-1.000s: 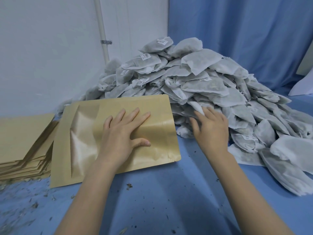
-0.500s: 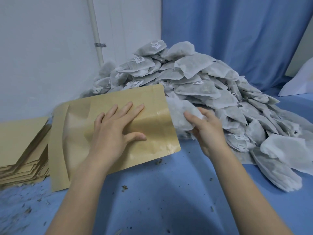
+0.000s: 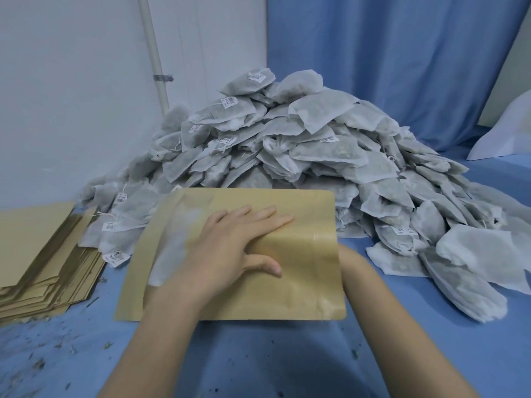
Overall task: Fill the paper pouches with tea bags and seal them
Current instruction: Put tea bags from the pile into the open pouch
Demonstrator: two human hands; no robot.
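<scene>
A brown paper pouch (image 3: 301, 271) lies flat on the blue table, its mouth facing right. My left hand (image 3: 230, 248) rests palm down on top of it with the fingers spread. My right forearm (image 3: 370, 294) enters the pouch's mouth at its right edge, and the hand itself is hidden inside. Through the pouch's clear window on the left a white tea bag (image 3: 172, 248) shows. A big heap of white tea bags (image 3: 316, 145) rises right behind the pouch and spreads to the right.
A stack of empty brown pouches (image 3: 43, 254) lies at the left edge. Tea crumbs dot the blue table (image 3: 273, 354) near me. A white wall with a pipe (image 3: 152, 53) and a blue curtain (image 3: 402, 53) stand behind. A white sheet (image 3: 505, 130) leans at far right.
My right hand took a tea bag from the heap and pushed it into the pouch's mouth, disappearing inside. The pouch has shifted right and turned level under my left hand.
</scene>
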